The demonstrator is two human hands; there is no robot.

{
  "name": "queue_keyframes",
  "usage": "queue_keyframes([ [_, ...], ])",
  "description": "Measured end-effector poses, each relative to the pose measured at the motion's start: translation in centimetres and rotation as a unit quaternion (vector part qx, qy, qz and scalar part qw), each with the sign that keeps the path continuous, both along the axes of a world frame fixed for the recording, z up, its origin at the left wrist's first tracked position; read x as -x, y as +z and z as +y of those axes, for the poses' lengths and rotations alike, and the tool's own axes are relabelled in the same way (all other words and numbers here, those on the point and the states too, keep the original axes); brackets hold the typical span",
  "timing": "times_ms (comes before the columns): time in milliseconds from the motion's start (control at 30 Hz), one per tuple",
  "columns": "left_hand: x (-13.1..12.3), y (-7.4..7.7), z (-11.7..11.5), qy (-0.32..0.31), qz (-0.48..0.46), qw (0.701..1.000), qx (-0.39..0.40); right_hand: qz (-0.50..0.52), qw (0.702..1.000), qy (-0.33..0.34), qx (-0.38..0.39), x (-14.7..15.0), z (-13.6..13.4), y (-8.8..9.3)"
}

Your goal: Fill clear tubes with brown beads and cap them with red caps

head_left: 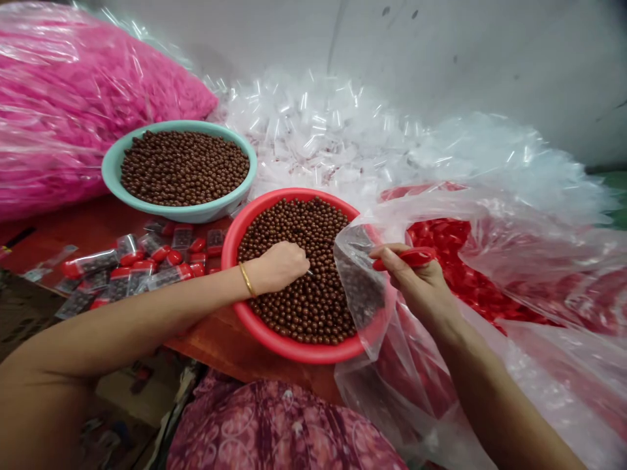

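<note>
My left hand (280, 265), with a gold bangle at the wrist, is closed over the small brown balls in the red bowl (274, 338); what its fingers hold is hidden. My right hand (412, 274) pinches a small clear packet (360, 274) partly filled with brown balls, together with a red clip-like piece (415, 256), just right of the bowl's rim.
A teal bowl (113, 171) of brown balls stands behind left. Several filled packets with red ends (142, 264) lie on the red table. A big bag of red pieces (470, 274) is at right, clear empty packets (323, 130) behind, a pink sack (63, 98) at far left.
</note>
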State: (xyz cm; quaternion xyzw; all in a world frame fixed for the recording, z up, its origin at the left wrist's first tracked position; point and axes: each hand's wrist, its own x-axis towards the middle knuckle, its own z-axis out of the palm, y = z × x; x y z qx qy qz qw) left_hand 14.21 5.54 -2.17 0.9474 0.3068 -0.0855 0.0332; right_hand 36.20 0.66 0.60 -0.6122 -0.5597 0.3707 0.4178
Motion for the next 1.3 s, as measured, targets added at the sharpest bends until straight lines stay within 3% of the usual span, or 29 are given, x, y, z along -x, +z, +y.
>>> queue_keyframes([
  [100,-0.4,-0.2,0.2,0.025,-0.092,0.99,0.108,0.057,0.998,-0.014,0.025,-0.3,-0.3,-0.1],
  [200,0.2,0.1,0.8,0.088,-0.22,0.94,0.247,0.109,0.993,-0.005,0.04,-0.1,-0.4,0.0],
  [300,0.7,0.3,0.9,0.128,-0.35,0.845,0.383,0.142,0.989,-0.002,0.035,0.4,-0.1,0.1],
  [433,0.5,0.5,0.1,0.157,-0.476,0.672,0.546,0.177,0.982,0.038,0.046,1.3,0.6,0.3],
  [467,0.4,0.5,-0.2,0.165,-0.492,0.642,0.564,0.179,0.982,0.047,0.045,1.6,0.7,0.3],
  [533,0.3,0.4,-0.7,0.17,-0.512,0.61,0.58,0.182,0.981,0.054,0.032,2.2,0.8,0.1],
  [667,0.3,-0.1,-0.9,0.147,-0.528,0.604,0.579,0.2,0.978,0.051,0.017,3.7,0.9,-1.0],
  [867,0.5,-0.6,-0.9,0.14,-0.524,0.648,0.534,0.096,0.994,0.032,-0.035,4.4,1.0,-2.3],
  [1033,0.5,-0.1,-1.1,0.121,-0.506,0.683,0.512,0.051,0.992,0.095,-0.073,3.6,0.9,-2.3],
  [1200,0.6,0.4,-1.0,0.15,-0.529,0.677,0.489,0.015,0.994,0.074,-0.073,3.5,1.0,-2.1],
  [1300,0.6,0.4,-0.9,0.175,-0.558,0.67,0.457,-0.11,0.988,0.043,-0.096,3.0,1.4,-1.3],
])
